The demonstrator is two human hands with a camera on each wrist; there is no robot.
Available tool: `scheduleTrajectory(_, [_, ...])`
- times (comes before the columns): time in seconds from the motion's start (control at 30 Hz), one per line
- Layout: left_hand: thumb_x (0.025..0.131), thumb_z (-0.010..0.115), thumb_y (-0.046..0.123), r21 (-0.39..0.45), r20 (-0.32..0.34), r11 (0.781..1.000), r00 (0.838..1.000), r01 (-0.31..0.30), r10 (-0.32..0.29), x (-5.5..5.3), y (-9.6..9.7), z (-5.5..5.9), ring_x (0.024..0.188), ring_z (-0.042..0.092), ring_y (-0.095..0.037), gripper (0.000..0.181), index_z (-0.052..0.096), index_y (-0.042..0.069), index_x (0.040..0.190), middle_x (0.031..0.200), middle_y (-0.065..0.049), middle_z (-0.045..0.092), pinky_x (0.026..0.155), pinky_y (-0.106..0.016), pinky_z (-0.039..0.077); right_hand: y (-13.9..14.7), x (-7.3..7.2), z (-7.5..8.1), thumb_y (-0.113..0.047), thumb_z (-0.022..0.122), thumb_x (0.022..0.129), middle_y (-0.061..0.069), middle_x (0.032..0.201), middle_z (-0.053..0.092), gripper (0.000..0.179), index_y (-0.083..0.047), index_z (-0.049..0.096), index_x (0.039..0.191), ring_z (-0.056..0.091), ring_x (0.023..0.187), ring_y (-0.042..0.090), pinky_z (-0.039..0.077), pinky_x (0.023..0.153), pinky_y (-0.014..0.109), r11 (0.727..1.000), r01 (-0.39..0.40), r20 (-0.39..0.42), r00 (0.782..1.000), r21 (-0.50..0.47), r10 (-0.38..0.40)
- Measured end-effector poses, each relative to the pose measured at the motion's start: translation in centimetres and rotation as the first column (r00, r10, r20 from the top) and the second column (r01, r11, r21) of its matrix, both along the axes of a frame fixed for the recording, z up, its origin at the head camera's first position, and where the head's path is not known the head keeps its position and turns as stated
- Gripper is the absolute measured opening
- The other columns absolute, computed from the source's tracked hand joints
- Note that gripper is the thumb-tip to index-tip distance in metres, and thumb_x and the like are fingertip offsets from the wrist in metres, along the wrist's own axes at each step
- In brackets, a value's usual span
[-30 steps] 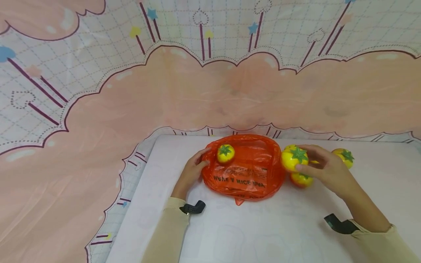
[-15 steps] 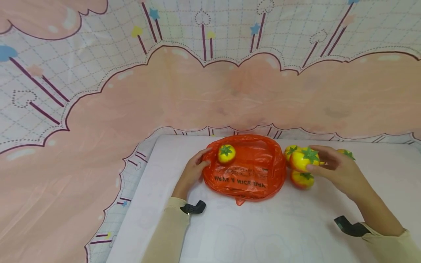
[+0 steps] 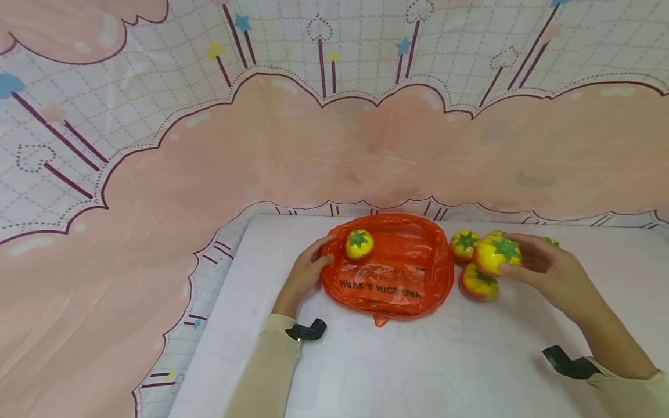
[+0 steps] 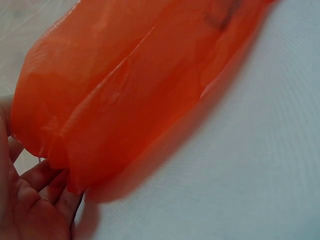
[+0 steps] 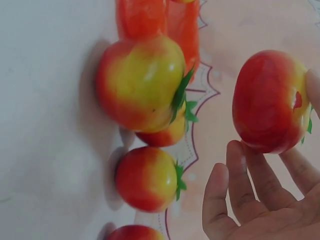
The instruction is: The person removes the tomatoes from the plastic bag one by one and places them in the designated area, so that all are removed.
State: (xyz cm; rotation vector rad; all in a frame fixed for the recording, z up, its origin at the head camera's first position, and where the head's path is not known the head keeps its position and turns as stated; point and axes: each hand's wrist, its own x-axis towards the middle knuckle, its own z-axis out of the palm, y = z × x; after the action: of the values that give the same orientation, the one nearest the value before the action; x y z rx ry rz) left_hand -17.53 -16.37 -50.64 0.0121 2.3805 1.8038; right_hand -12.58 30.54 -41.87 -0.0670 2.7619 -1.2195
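Beige sleeves [image 3: 272,360] lead to the left hand [image 3: 303,276], fingers gripping a red plastic bag [image 3: 387,287] by its edge, and the right hand [image 3: 556,276], fingers pinching a raised tomato [image 3: 493,256] right of it near other tomatoes [image 3: 478,283], before a peach backdrop [image 3: 334,157].

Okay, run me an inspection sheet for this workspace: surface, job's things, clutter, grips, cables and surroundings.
Surface: white tabletop, faint pattern.
Job's things: red plastic bag with one yellow-red fruit within its outline; four loose fruits to its right.
Clutter: nothing seen.
Grips: left grip holds the red plastic bag's left edge; right grip holds a raised fruit.
Cables: nothing seen.
Surroundings: peach-and-white patterned cloth behind and left of the tabletop.
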Motion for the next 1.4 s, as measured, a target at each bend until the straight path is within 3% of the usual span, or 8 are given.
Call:
scheduleTrajectory(0.2, [0.102, 0.057, 0.02, 0.0, -0.008, 1.0, 1.0, 0.002, -0.002, 0.1, 0.0, 0.1, 0.153, 0.035, -0.022, 0.045, 0.056, 0.037, 0.144, 0.16, 0.004, 0.044, 0.125, -0.047, 0.031, 1.0, 0.2, -0.5, -0.043, 0.07, 0.095, 0.025, 0.147, 0.047, 0.069, -0.018, 0.044, 0.154, 0.051, 0.126, 0.048, 0.043, 0.072, 0.005, 1.0, 0.008, -0.023, 1.0, -0.007, -0.008])
scheduleTrajectory(0.6, [0.102, 0.057, 0.02, -0.006, 0.016, 1.0, 1.0, -0.009, 0.01, 0.0, 0.1, 0.1, 0.152, 0.036, -0.023, 0.045, 0.057, 0.038, 0.143, 0.16, 0.005, 0.043, 0.123, -0.048, 0.035, 1.8, 0.3, -1.6, -0.044, 0.07, 0.095, 0.023, 0.146, 0.049, 0.068, -0.015, 0.046, 0.152, 0.05, 0.124, 0.045, 0.046, 0.07, 0.006, 1.0, 0.027, -0.027, 0.999, 0.008, -0.026])
scheduleTrajectory(0.83, [0.101, 0.057, 0.022, -0.012, 0.023, 1.0, 1.0, -0.013, 0.013, -0.1, 0.0, 0.0, 0.151, 0.038, -0.023, 0.045, 0.057, 0.04, 0.142, 0.159, 0.006, 0.044, 0.121, -0.048, 0.037, 2.8, 0.4, -2.1, -0.043, 0.071, 0.094, 0.005, 0.132, 0.055, 0.065, -0.017, 0.049, 0.149, 0.05, 0.099, -0.006, 0.05, 0.069, 0.011, 0.999, 0.041, -0.037, 0.999, 0.035, -0.04])
scheduleTrajectory(1.0, [0.102, 0.057, 0.021, -0.007, 0.021, 1.0, 1.0, -0.009, 0.009, -0.1, 0.0, -0.1, 0.151, 0.038, -0.024, 0.045, 0.057, 0.039, 0.142, 0.16, 0.005, 0.044, 0.121, -0.048, 0.037, 3.3, 0.5, -2.6, -0.043, 0.072, 0.093, 0.016, 0.139, 0.056, 0.067, -0.015, 0.048, 0.148, 0.044, 0.094, -0.016, 0.048, 0.069, 0.013, 0.998, 0.043, -0.025, 0.999, 0.047, -0.042])
scheduleTrajectory(1.1, [0.102, 0.057, 0.02, -0.006, 0.018, 1.0, 1.0, -0.009, 0.009, 0.0, 0.0, 0.0, 0.151, 0.038, -0.024, 0.044, 0.058, 0.038, 0.142, 0.159, 0.004, 0.045, 0.121, -0.048, 0.036, 3.6, 0.5, -2.9, -0.044, 0.071, 0.094, 0.024, 0.144, 0.052, 0.069, -0.015, 0.046, 0.151, 0.046, 0.098, -0.01, 0.054, 0.074, 0.023, 0.998, 0.039, -0.004, 0.999, 0.052, -0.039])
scheduleTrajectory(1.2, [0.102, 0.058, 0.02, 0.0, 0.015, 1.0, 1.0, -0.012, 0.012, 0.0, 0.1, 0.0, 0.151, 0.038, -0.024, 0.044, 0.058, 0.038, 0.142, 0.159, 0.004, 0.045, 0.122, -0.048, 0.035, 3.8, 0.6, -3.2, -0.045, 0.07, 0.095, 0.029, 0.145, 0.05, 0.073, -0.013, 0.042, 0.154, 0.057, 0.114, 0.016, 0.059, 0.083, 0.051, 0.998, 0.037, 0.02, 0.999, 0.048, -0.038])
scheduleTrajectory(1.3, [0.102, 0.058, 0.021, 0.004, 0.018, 1.0, 1.0, -0.014, 0.014, 0.0, 0.1, 0.1, 0.152, 0.037, -0.024, 0.044, 0.058, 0.038, 0.142, 0.159, 0.005, 0.044, 0.123, -0.048, 0.035, 3.9, 0.6, -3.6, -0.046, 0.068, 0.095, 0.032, 0.148, 0.046, 0.078, -0.01, 0.037, 0.156, 0.049, 0.126, 0.048, 0.047, 0.089, 0.076, 0.999, 0.037, 0.049, 0.998, 0.038, -0.039])
scheduleTrajectory(1.4, [0.102, 0.059, 0.021, 0.01, 0.017, 1.0, 1.0, -0.013, 0.013, 0.1, 0.1, 0.1, 0.152, 0.037, -0.024, 0.044, 0.058, 0.037, 0.142, 0.159, 0.005, 0.044, 0.123, -0.048, 0.034, 4.0, 0.7, -3.8, -0.047, 0.067, 0.096, 0.034, 0.152, 0.04, 0.08, -0.008, 0.034, 0.158, 0.042, 0.131, 0.057, 0.041, 0.091, 0.081, 0.999, 0.036, 0.066, 0.997, 0.033, -0.038])
